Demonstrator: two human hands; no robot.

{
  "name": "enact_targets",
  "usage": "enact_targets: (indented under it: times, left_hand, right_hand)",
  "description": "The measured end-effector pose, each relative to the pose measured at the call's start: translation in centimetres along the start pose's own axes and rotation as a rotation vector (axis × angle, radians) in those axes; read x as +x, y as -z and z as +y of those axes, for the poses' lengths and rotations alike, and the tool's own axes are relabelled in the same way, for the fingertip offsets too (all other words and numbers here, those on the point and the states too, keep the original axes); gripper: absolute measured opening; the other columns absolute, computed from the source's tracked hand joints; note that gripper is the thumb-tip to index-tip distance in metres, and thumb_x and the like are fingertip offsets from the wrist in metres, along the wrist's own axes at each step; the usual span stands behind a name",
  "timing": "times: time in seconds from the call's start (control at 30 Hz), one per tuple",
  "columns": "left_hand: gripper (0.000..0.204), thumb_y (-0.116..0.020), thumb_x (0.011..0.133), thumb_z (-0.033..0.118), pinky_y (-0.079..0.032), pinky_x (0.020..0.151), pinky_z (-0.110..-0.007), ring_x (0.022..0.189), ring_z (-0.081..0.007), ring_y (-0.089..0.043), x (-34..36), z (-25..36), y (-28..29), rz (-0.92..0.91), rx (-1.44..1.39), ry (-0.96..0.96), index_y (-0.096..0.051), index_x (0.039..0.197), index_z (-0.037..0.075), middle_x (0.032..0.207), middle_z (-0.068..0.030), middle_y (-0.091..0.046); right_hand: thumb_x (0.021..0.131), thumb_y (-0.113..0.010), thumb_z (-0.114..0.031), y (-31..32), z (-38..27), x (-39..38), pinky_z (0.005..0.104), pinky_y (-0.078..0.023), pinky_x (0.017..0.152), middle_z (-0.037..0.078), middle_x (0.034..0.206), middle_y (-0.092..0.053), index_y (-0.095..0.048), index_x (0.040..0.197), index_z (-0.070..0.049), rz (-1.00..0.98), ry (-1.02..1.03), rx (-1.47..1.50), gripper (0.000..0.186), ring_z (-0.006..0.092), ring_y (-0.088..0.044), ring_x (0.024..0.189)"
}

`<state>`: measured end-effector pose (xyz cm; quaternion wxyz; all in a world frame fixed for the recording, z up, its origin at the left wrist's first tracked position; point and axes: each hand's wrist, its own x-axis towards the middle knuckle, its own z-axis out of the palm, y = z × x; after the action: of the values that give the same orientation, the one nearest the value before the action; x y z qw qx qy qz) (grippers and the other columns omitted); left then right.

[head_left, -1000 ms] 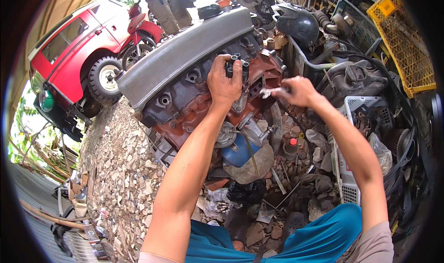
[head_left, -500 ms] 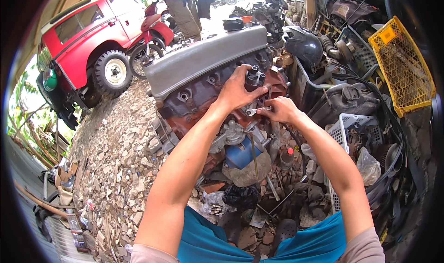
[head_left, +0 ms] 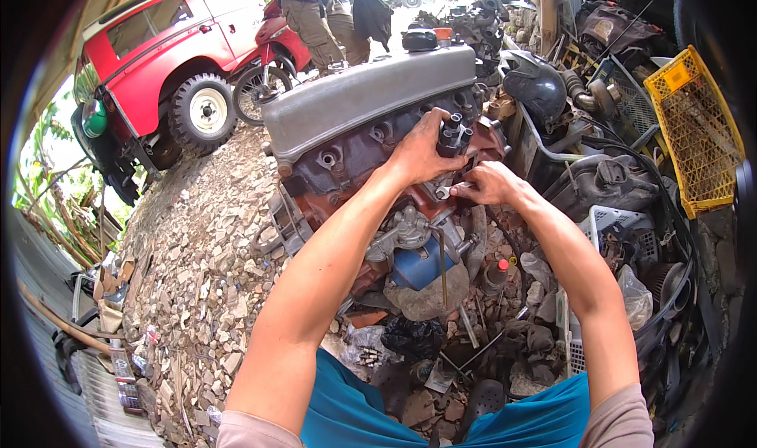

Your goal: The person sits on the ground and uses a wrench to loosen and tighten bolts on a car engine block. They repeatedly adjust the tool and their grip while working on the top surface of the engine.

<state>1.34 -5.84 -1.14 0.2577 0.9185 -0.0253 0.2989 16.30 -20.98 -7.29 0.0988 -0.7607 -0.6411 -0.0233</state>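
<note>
An engine with a long grey valve cover (head_left: 363, 97) stands in front of me. My left hand (head_left: 430, 152) is wrapped round a black distributor (head_left: 453, 134) with upright terminals on its cap, at the engine's near right side. Just below it, my right hand (head_left: 493, 185) pinches a silver spanner (head_left: 444, 192). The spanner's open jaw points left, close to the red-brown engine block; I cannot tell whether it sits on a nut. Lower on the engine are a grey metal pump (head_left: 406, 231) and a blue oil filter (head_left: 422, 265).
Stones and rubble (head_left: 197, 267) cover the ground at left. Beyond them stand a red off-road vehicle (head_left: 158, 62), a motorbike (head_left: 264, 85) and a person (head_left: 315, 22). At right lie a yellow crate (head_left: 694, 133), a black helmet (head_left: 535, 84) and a white basket (head_left: 619, 223). A red-capped bottle (head_left: 495, 277) stands below my right forearm.
The whole view has shifted, so the engine appears slightly further right and lower. Both hands keep their holds beside the engine. More of the person behind shows, with a hand raised.
</note>
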Motion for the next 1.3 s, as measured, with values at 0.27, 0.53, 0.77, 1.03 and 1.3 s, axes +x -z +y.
enact_targets:
  times: [0.27, 0.53, 0.77, 1.03, 1.3]
  left_hand:
    - [0.072, -0.087, 0.072, 0.029, -0.044, 0.099, -0.04, 0.115, -0.0316, -0.058, -0.2, -0.1, -0.6, 0.072, -0.012, 0.006, -0.046, 0.125, 0.005, 0.118, -0.0194, -0.06]
    - [0.071, -0.087, 0.066, 0.032, -0.045, 0.097, -0.047, 0.119, -0.0401, -0.055, -0.3, 0.8, -1.0, 0.147, 0.053, 0.036, -0.049, 0.12, 0.006, 0.12, -0.0184, -0.058]
    - [0.074, -0.088, 0.067, 0.035, -0.046, 0.098, -0.043, 0.115, -0.0374, -0.059, -0.3, 0.7, -1.0, 0.147, 0.099, 0.036, -0.05, 0.123, 0.006, 0.118, -0.0203, -0.062]
    - [0.072, -0.088, 0.07, 0.043, -0.046, 0.099, -0.042, 0.115, -0.0318, -0.061, 0.2, 0.3, -0.2, 0.072, 0.09, 0.019, -0.05, 0.118, 0.007, 0.117, -0.0173, -0.064]
    - [0.073, -0.087, 0.072, 0.042, -0.046, 0.099, -0.043, 0.114, -0.0337, -0.061, -0.1, 0.7, -0.8, 0.114, 0.124, -0.001, -0.049, 0.122, 0.005, 0.117, -0.019, -0.064]
  right_hand:
    - [0.088, -0.057, -0.068, -1.6, 0.2, 0.2, 0.0497, -0.052, 0.064, 0.022, 0.064, -0.064, -0.073, 0.075, -0.003, 0.136, 0.057, -0.012, 0.069, 0.0405, -0.067, 0.068]
    - [0.086, -0.056, -0.073, -2.7, 0.1, -0.6, 0.0491, -0.052, 0.063, 0.022, 0.062, -0.065, -0.073, 0.076, -0.003, 0.294, 0.019, -0.079, 0.073, 0.0414, -0.067, 0.066]
    - [0.082, -0.057, -0.076, -3.0, -0.6, -0.6, 0.0482, -0.053, 0.063, 0.021, 0.061, -0.065, -0.072, 0.074, -0.003, 0.305, -0.057, -0.088, 0.075, 0.0397, -0.068, 0.064]
    - [0.092, -0.056, -0.061, -3.0, 0.9, -1.2, 0.0514, -0.05, 0.074, 0.019, 0.082, -0.07, -0.065, 0.088, -0.003, 0.274, 0.119, -0.077, 0.059, 0.0402, -0.068, 0.084]
    - [0.1, -0.05, -0.051, -1.9, 3.2, -1.1, 0.052, -0.052, 0.074, 0.02, 0.077, -0.069, -0.061, 0.091, -0.001, 0.27, 0.011, -0.145, 0.052, 0.0413, -0.068, 0.081]
